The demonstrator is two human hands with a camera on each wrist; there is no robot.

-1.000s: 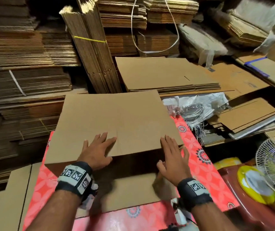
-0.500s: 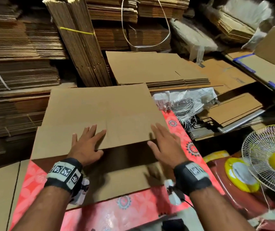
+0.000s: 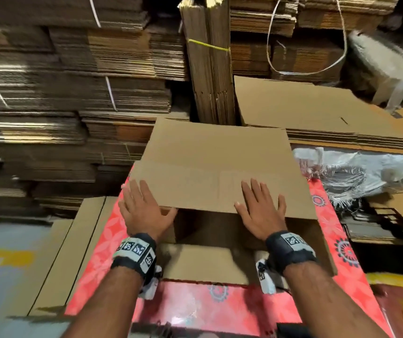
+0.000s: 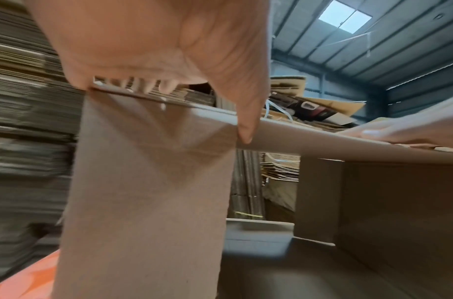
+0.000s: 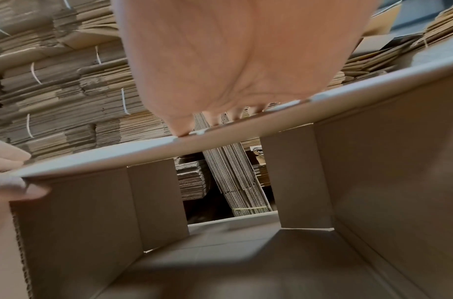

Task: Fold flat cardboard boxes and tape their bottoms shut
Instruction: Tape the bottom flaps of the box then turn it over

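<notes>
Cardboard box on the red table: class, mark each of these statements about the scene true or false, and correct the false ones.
1. Both hands lie flat, fingers straight, on the box's top panel. True: the left hand and right hand press on the cardboard box.
2. The box lies completely flat. False: it is opened up; the right wrist view looks through its hollow inside.
3. The box stands on a red floral table cover. True.
4. The right hand grips a roll of tape. False: it holds nothing; no tape shows on the box.
5. An upright bundle of flat cardboard tied with a yellow band stands behind the box. True.
</notes>
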